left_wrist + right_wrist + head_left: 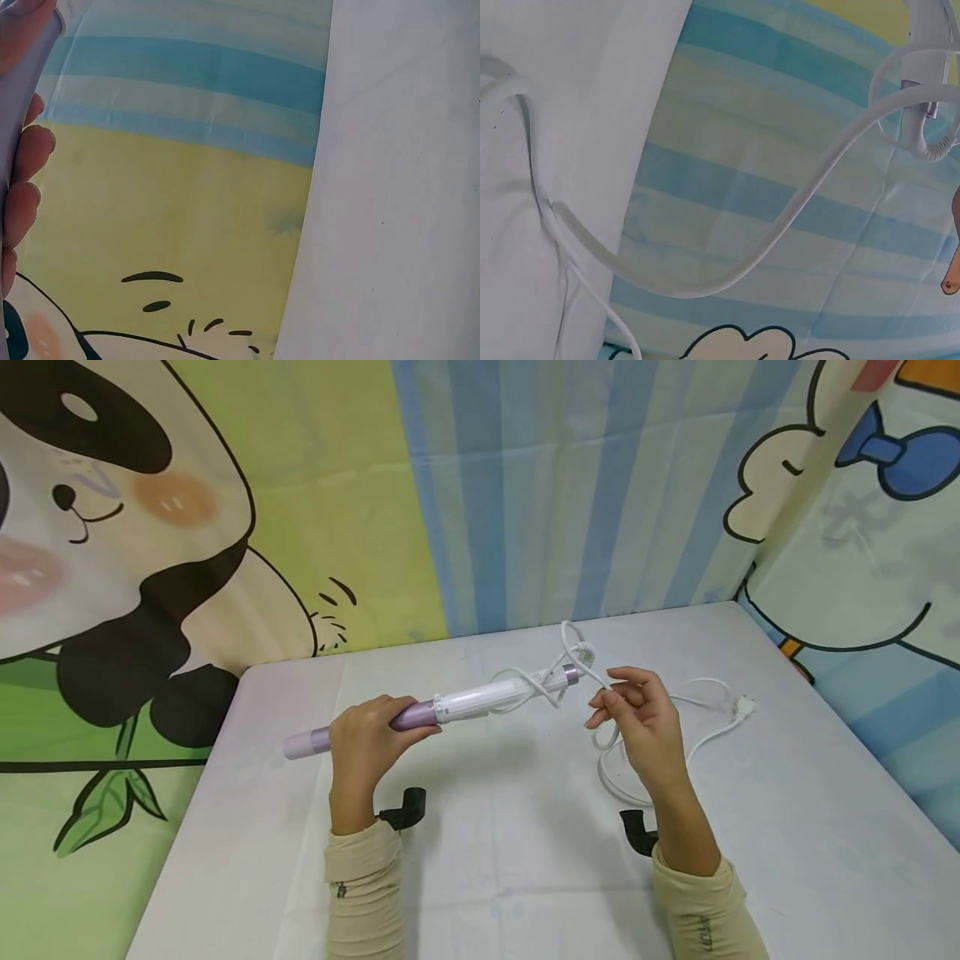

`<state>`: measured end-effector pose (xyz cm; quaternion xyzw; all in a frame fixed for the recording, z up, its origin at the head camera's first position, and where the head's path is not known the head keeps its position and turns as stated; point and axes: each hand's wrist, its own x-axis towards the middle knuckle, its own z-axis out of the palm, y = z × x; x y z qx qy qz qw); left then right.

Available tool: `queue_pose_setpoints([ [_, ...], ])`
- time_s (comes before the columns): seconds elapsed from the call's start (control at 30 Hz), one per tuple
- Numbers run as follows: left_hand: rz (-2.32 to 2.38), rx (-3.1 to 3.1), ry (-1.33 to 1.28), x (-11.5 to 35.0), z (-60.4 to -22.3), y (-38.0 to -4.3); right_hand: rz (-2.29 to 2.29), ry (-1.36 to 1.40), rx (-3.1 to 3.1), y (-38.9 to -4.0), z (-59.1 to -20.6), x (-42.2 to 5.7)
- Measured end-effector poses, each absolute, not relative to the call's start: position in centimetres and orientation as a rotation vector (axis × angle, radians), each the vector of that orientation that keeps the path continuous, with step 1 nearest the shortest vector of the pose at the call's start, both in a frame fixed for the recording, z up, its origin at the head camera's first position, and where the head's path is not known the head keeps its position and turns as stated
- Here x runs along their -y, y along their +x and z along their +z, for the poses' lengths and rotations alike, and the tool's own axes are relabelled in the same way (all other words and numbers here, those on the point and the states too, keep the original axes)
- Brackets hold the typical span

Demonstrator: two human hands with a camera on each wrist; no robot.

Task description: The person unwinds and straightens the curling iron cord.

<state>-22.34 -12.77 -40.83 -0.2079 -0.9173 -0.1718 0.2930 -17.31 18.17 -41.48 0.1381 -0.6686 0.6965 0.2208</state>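
A purple-and-white curling iron point(480, 700) is held above the table, tilted slightly up to the right. My left hand point(367, 735) grips its purple section, and in the left wrist view curled fingers point(31, 154) wrap the purple surface. The white power cord point(598, 674) crosses in loops round the white end of the iron. Between thumb and fingers, my right hand point(643, 722) pinches this cord just right of the iron's end. In the right wrist view the cord point(795, 206) runs in a curve from the iron point(926, 67) down toward the table.
More cord lies in loose loops on the white table point(510, 860), ending in a white plug point(744, 707) at the right. A cartoon-print curtain point(345, 527) hangs behind the table's back edge. Black wrist mounts point(408, 808) stick out from both wrists.
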Motion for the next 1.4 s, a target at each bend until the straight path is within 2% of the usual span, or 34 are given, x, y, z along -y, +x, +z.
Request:
queue_pose_setpoints([
  [0.23,-0.469,2.465,-0.467,13.3,-41.0,-22.4,2.045,0.303,1.59,-17.2,-41.2,-18.9],
  [0.53,-0.405,2.555,-0.373,13.9,-41.2,-22.6,2.003,0.281,1.557,-16.6,-40.5,-19.5],
  [0.7,-0.384,2.636,-0.385,13.9,-41.4,-22.9,2.03,0.383,1.441,-16.4,-40.2,-19.6],
  [1.03,-0.467,2.94,-0.584,13.6,-41.6,-23.0,2.066,0.474,1.121,-16.6,-39.6,-19.6],
  [1.4,-0.859,3.101,-0.754,13.2,-41.2,-22.6,1.972,0.241,0.88,-17.4,-39.9,-20.9],
])
